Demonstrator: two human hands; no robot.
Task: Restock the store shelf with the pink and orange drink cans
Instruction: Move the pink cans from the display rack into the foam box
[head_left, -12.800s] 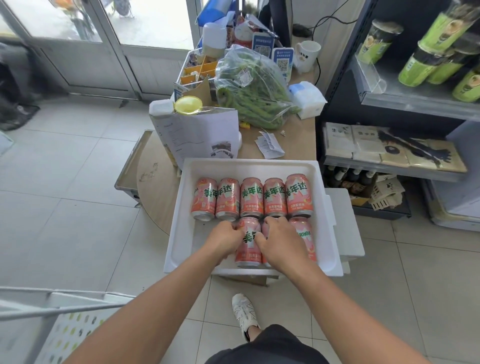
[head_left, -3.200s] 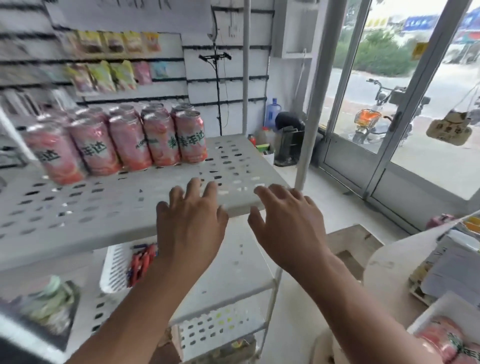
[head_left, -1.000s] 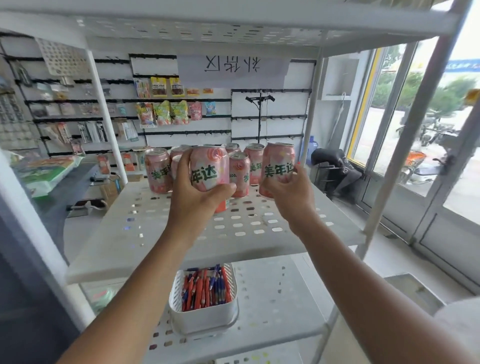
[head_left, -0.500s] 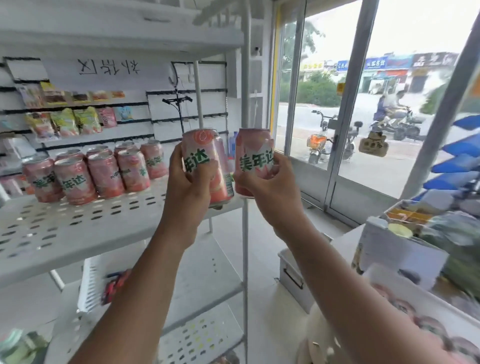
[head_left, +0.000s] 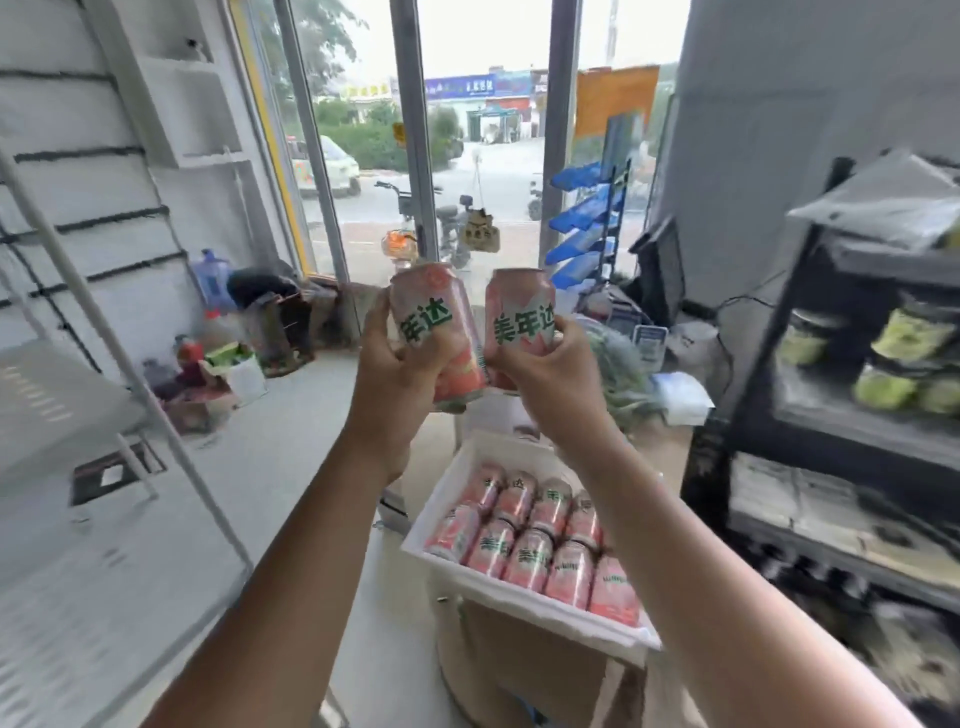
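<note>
My left hand grips a pink and orange drink can with green lettering, held upright at chest height. My right hand grips a second such can right beside it, the two cans nearly touching. Below them a white foam box holds several more pink cans lying in two rows. The white perforated store shelf shows only as a corner at the far left, with its slanted post.
A dark shelving unit with green-lidded cups stands at the right. Glass doors face the street ahead. Bottles, bags and boxes lie on the floor by the left wall. A counter with a bag of greens sits behind the foam box.
My view has swung right, away from the white shelf toward the doors and the foam box. Both hands still hold their cans, now in front of the doorway.
</note>
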